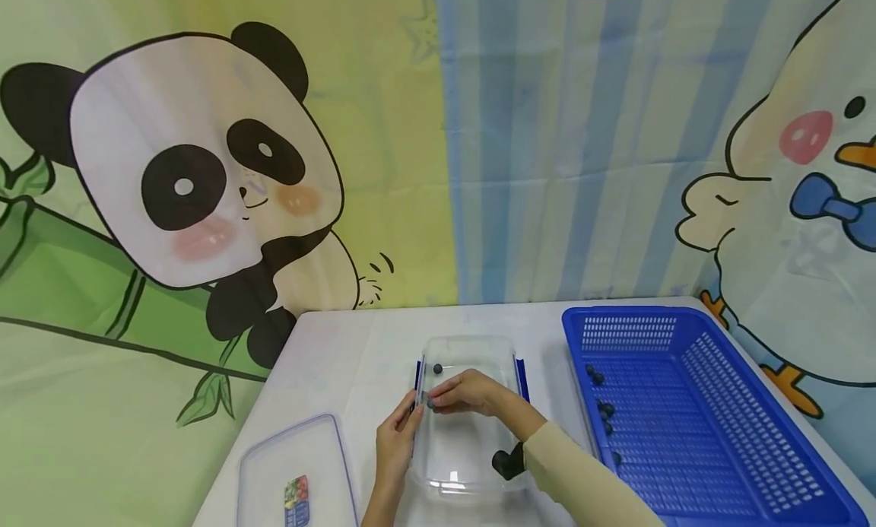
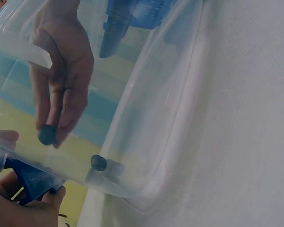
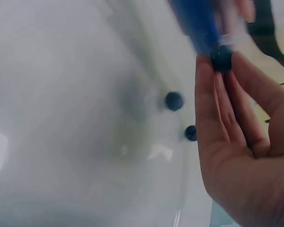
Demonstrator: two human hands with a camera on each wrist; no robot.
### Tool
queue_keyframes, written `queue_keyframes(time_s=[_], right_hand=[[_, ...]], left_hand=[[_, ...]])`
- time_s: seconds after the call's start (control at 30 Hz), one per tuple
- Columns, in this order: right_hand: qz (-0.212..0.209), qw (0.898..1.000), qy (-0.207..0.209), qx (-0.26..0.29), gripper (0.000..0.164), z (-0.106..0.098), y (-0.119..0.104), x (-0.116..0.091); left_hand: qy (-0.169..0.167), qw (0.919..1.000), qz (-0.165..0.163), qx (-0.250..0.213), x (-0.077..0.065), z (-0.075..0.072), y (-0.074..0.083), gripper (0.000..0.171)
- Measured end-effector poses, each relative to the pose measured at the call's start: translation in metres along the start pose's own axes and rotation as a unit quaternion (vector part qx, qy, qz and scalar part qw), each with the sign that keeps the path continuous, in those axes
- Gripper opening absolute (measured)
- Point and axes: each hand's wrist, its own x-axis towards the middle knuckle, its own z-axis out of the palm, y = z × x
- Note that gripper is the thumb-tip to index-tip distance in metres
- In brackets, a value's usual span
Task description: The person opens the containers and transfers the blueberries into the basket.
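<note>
A clear plastic container (image 1: 465, 443) with blue side latches stands on the table. My left hand (image 1: 397, 439) holds its left side, and in the left wrist view the fingers are at the blue latch (image 2: 31, 179). My right hand (image 1: 472, 394) is over the container by its left wall, pinching a blueberry (image 3: 221, 59) between thumb and fingertips. Another blueberry (image 1: 437, 369) lies inside near the far left corner; the left wrist view shows this blueberry (image 2: 98, 162) through the clear wall.
To the right, a blue plastic basket (image 1: 691, 436) has several blueberries (image 1: 606, 410) along its left side. A clear lid (image 1: 274, 466) with a fruit label lies at the front left. Behind the white table (image 1: 369, 344) hangs a cartoon-printed curtain (image 1: 383, 169).
</note>
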Motion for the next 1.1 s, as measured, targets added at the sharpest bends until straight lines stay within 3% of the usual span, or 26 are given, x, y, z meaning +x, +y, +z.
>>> queue_keyframes(time_s=[0.2, 0.33, 0.53, 0.7, 0.8, 0.93, 1.03, 1.1], right_hand=[[-0.034, 0.997, -0.010, 0.074, 0.029, -0.020, -0.033, -0.014], [-0.063, 0.993, -0.011, 0.103, 0.033, -0.048, -0.056, -0.027], [-0.083, 0.986, 0.020, 0.145, 0.032, -0.123, -0.068, -0.066], [-0.082, 0.960, 0.037, 0.264, 0.027, -0.190, -0.054, -0.103], [-0.075, 0.950, 0.035, 0.301, 0.031, -0.222, -0.036, -0.117], [-0.050, 0.961, 0.075, 0.262, 0.031, -0.248, -0.009, -0.126], [-0.024, 0.972, 0.142, 0.188, 0.025, -0.257, 0.009, -0.129], [-0.010, 0.972, 0.188, 0.138, 0.029, -0.260, 0.021, -0.129]], left_hand=[[0.009, 0.9999, -0.004, 0.005, 0.004, -0.002, -0.001, 0.042], [0.023, 0.9996, -0.014, 0.007, 0.006, -0.003, -0.001, 0.041], [0.032, 0.9992, -0.023, 0.011, 0.006, -0.004, 0.002, 0.041], [0.030, 0.9990, -0.029, 0.018, 0.006, -0.005, 0.002, 0.042], [0.029, 0.9989, -0.033, 0.014, 0.006, -0.005, 0.002, 0.042], [0.032, 0.9989, -0.034, 0.011, 0.005, -0.003, 0.002, 0.041], [0.032, 0.9987, -0.039, 0.014, 0.003, -0.001, 0.003, 0.042], [0.031, 0.9985, -0.043, 0.018, 0.001, 0.001, 0.004, 0.041]])
